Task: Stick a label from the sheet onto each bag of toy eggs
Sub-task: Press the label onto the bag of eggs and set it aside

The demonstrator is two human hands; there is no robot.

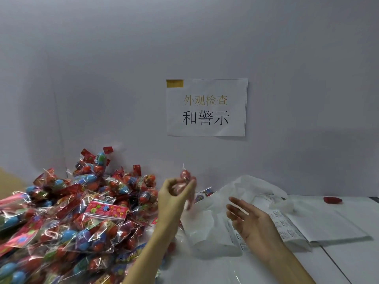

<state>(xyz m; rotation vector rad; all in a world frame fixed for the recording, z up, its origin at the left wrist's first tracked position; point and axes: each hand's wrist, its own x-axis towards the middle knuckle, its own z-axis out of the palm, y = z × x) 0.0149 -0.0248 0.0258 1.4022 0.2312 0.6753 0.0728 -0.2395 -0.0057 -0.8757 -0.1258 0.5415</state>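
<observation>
Left hand (174,193) at frame centre, fingers curled round one bag of toy eggs (185,181); bag blurred, long axis near vertical, twisted top pointing up. Right hand (249,220) lower right of centre, fingers spread, relaxed, holding nothing. Pile of bags (67,218) at lower left: crinkly clear cellophane, red and blue eggs inside, floral header cards. Label sheet (285,224) flat on white table (348,263), printed rows. Crumpled white plastic bag (242,189) behind the hands.
</observation>
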